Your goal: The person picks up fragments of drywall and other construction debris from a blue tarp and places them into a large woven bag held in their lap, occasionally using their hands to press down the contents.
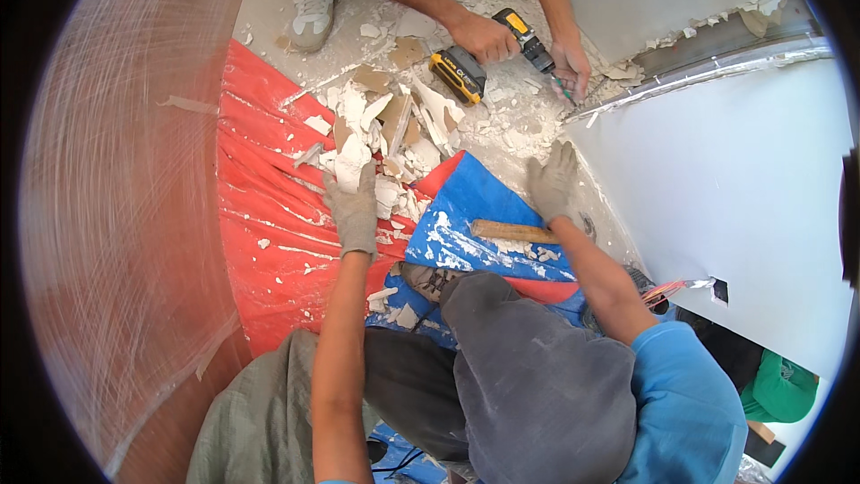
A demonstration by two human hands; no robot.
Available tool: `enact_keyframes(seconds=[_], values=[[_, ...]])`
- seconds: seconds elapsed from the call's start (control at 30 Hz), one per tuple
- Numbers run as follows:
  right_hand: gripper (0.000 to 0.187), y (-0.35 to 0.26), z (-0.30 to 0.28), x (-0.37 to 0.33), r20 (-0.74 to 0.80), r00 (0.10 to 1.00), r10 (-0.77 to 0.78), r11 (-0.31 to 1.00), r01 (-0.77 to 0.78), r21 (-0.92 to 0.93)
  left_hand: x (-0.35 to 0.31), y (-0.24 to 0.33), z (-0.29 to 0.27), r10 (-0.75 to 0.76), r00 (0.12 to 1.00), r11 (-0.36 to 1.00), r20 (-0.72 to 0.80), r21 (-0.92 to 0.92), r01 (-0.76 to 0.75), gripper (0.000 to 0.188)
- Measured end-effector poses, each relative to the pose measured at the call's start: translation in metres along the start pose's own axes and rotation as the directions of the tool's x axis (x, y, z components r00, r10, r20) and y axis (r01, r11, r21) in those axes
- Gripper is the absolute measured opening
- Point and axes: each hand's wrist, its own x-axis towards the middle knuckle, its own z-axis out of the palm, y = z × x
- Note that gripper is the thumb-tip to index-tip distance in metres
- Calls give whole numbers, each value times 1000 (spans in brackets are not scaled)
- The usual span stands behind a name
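Note:
My left hand [354, 215], in a pale dusty glove, reaches to the near side of a heap of broken plasterboard [403, 125]. Its thumb and fingers lie around the lower end of a white plaster chunk [352, 159]. My right hand [554, 181], gloved too, has its fingers stretched out, palm side hidden, beside the foot of the wall, and holds nothing. Below its wrist, a wooden handle [512, 231] lies across a blue sheet [466, 206]; its far end is hidden behind my forearm. A red sheet [269, 188] spreads under the heap's left side.
Opposite me, another person's hands [488, 38] work a yellow-and-black cordless drill [528, 40] against the wall's foot. The white wall panel [743, 170] has a broken-out strip and a hole with wires [667, 291]. A film-covered surface [125, 170] stands left. A green cap [781, 385] shows lower right.

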Motion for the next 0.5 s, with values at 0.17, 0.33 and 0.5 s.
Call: enact_keyframes(seconds=[0.17,0.33,0.5], values=[[61,-106,70,24,-86,983,-160,959,176,221,14,32,7,-93,994,993,-65,-80,88,112],[44,-201,78,30,-92,946,-311,765,307,566,45,31,2,-139,990,974,23,-176,141,112],[49,-232,78,16,597,786,-164,570,-418,707,51,39,26,-36,990,964,135,-256,69,107]])
